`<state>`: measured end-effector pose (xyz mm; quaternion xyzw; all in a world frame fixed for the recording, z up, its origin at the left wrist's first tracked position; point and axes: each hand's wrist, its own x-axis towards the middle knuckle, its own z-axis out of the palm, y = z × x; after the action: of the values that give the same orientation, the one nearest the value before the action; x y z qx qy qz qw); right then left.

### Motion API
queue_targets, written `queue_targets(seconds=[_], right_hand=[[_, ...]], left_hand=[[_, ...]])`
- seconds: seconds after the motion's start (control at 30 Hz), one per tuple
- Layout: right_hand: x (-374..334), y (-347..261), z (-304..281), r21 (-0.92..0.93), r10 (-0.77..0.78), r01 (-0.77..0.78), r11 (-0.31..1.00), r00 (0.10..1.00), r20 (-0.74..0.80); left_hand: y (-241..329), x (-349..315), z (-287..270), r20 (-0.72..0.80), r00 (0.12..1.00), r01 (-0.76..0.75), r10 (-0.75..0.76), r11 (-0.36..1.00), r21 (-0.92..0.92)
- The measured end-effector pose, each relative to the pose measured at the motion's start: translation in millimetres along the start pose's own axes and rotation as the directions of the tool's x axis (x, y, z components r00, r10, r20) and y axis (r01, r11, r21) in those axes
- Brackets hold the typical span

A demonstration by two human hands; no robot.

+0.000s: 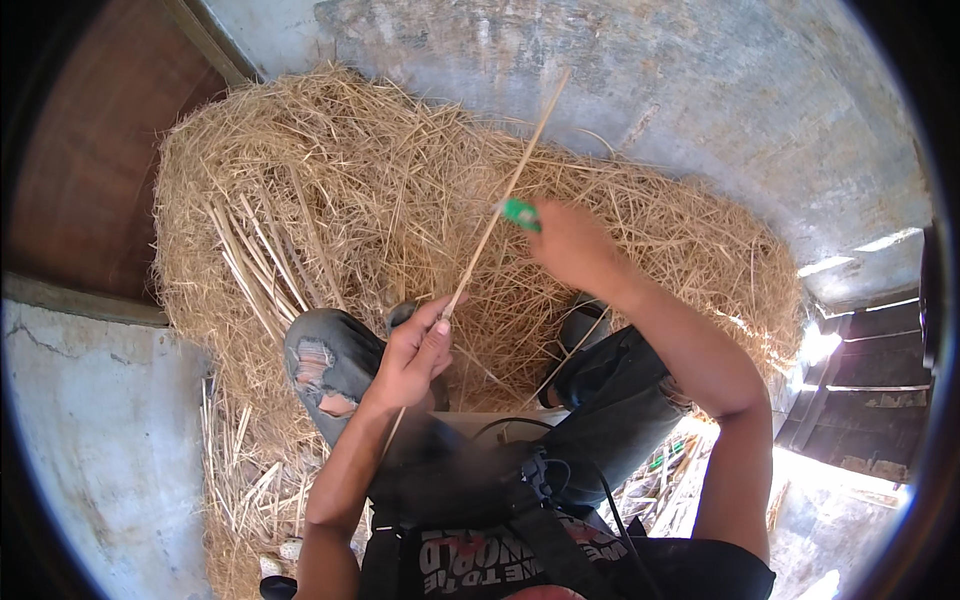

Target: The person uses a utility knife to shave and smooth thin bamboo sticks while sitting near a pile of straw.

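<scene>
My left hand (413,352) is closed around a long, thin, pale cane strip (487,232), with the thumb pressed along it. The strip slants up and away to the right, and its lower end runs back under my left forearm. My right hand (575,248) is wrapped round a small bright green tool (521,213), blurred by motion. The green part lies right beside the strip, about midway up its far length. Whether the tool touches the strip, and whether it has a blade, I cannot make out.
A large heap of dry straw (370,170) spreads ahead of my knees. Several pale sticks (250,255) lean on it at the left. More cut strips (240,490) lie at the lower left. A worn grey wall (680,90) rises behind, and dark wooden slats (870,360) stand at the right.
</scene>
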<state>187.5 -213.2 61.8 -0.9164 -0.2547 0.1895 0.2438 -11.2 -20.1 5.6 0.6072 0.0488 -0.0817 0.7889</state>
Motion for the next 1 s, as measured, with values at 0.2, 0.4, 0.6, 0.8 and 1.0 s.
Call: queue_targets(seconds=[0.2,0.4,0.6,0.8,1.0], right_hand=[[5,22,-6,-0.140,-0.111,0.086,0.986,0.977,-0.184],[-33,-20,37,-0.132,-0.187,0.193,0.972,0.981,0.054],[-29,-17,39,-0.041,-0.268,0.282,0.958,0.940,0.209],[-17,-3,41,0.208,-0.250,0.232,0.950,0.966,0.064],[-17,-12,31,0.309,-0.242,0.181,0.933,0.956,0.169]], left_hand=[[3,-1,2,0.034,0.999,0.029,-0.030,0.999,0.033],[2,3,1,-0.011,1.000,0.001,-0.001,1.000,0.000],[-3,3,-6,-0.013,1.000,-0.019,0.018,0.999,-0.031],[-6,6,-7,-0.077,0.997,-0.001,0.006,0.998,0.060],[-13,10,-4,-0.041,0.997,-0.051,0.063,0.969,0.243]])
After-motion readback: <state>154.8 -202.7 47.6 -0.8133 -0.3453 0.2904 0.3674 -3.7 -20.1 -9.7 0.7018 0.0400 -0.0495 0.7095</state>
